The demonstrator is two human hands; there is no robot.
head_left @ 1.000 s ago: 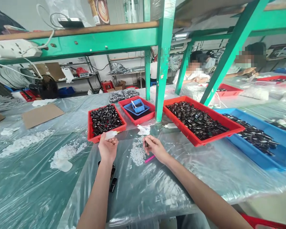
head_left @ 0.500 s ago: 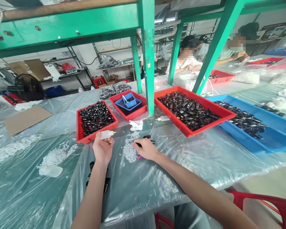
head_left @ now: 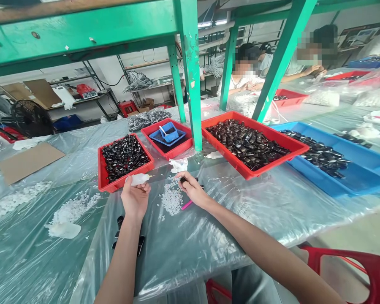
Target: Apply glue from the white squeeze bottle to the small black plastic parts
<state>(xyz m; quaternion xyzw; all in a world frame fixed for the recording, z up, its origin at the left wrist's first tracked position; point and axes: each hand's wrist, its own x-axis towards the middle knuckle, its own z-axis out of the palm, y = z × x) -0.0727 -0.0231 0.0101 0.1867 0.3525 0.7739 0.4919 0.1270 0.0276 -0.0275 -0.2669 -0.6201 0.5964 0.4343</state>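
Bottle [head_left: 138,179] sits clamped in your left hand [head_left: 135,198], left of frame centre, nozzle pointing right; your right hand [head_left: 194,190] pinches a small black part [head_left: 183,180] beside the white scraps [head_left: 171,197]. Meeting nozzle and part seems the step in hand: bring them together steadily.

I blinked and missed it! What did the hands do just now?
The right hand turned palm down and sank toward the plastic sheet, its fingers still pinching a small black piece. The left hand kept holding the white bottle as before.
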